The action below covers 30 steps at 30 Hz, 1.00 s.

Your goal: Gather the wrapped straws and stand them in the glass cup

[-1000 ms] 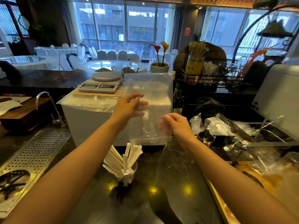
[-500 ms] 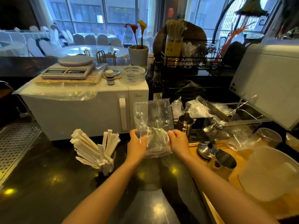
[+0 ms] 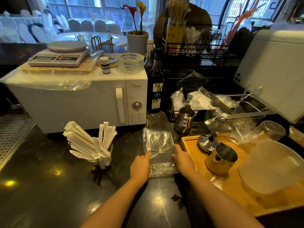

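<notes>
Two hands frame a clear plastic bag [image 3: 158, 152] that lies flat on the dark counter [image 3: 49, 186]. The fingers of the left hand [image 3: 139, 167] are held close together and point forward, their tips resting at the bag's left edge; whether they pinch the film or only press on it cannot be told. The right hand [image 3: 183, 159] lies on the bag's right side, fingers together and laid flat over the plastic, with the thumb side toward the middle of the bag. Both bare forearms reach in from the bottom of the view.

Left of the hands and well apart from them stands the glass cup [image 3: 105, 157], with the wrapped straws [image 3: 87, 142] already in it. They fan out, most leaning to the left, a few nearly upright. Behind the cup sits a white microwave [image 3: 79, 102], bearing a kitchen scale [image 3: 59, 57], a small bottle [image 3: 105, 65] and a roll of clear tape [image 3: 130, 63]. A dark syrup bottle [image 3: 156, 83] stands just beside the microwave's right side. To the right of the bag is a wooden tray [image 3: 227, 183] carrying a metal pitcher [image 3: 219, 159] and a white plate [image 3: 273, 167].
</notes>
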Tool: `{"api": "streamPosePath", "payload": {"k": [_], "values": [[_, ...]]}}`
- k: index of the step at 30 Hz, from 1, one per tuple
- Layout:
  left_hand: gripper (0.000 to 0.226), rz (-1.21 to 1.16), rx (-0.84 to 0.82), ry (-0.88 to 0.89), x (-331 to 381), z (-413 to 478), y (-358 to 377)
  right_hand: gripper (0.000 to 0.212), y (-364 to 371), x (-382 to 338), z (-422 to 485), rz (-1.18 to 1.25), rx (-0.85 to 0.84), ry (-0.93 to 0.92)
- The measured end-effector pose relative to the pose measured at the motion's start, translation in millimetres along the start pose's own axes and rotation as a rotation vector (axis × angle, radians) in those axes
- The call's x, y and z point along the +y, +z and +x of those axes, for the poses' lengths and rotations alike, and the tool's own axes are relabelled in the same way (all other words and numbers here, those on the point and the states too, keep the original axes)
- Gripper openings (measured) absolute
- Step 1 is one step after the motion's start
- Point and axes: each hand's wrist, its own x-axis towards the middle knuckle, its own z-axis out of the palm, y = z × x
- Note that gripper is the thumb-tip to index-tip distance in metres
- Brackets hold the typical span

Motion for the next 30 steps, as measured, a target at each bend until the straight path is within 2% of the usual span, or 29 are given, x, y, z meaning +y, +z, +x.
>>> {"api": "streamPosePath", "payload": {"k": [3, 6, 9, 11, 17, 25, 30], "values": [[0.044, 0.187, -0.047, 0.019, -2.3, 0.2, 5.3, 0.029, 1.7, 7.8, 0.7, -0.2, -0.037, -0.035], [0.043, 0.276, -0.032, 0.051, -7.5, 0.5, 9.2, 0.024, 6.4, 13.6, 2.9, -0.35, -0.032, -0.062], [0.049, 0.298, -0.002, 0.102, -14.5, 1.0, 12.4, 0.028, 10.1, 14.4, 0.8, -0.33, 0.061, -0.104], [0.058, 0.306, -0.048, 0.125, -18.3, 1.6, 13.6, 0.031, 10.7, 14.4, -0.6, -0.327, 0.088, -0.123], [0.062, 0.287, -0.126, 0.148, -25.9, 2.4, 14.0, 0.045, 13.3, 30.0, -0.9, -0.604, 0.017, -0.332], [0.054, 0.203, -0.15, 0.112, -31.7, 7.8, 14.6, 0.05, 8.9, 24.2, 3.2, -0.645, -0.021, -0.326], [0.048, 0.085, -0.152, 0.054, -27.4, 8.0, 0.0, 0.044, -0.9, 8.2, 3.5, -0.471, -0.011, -0.27]]}}
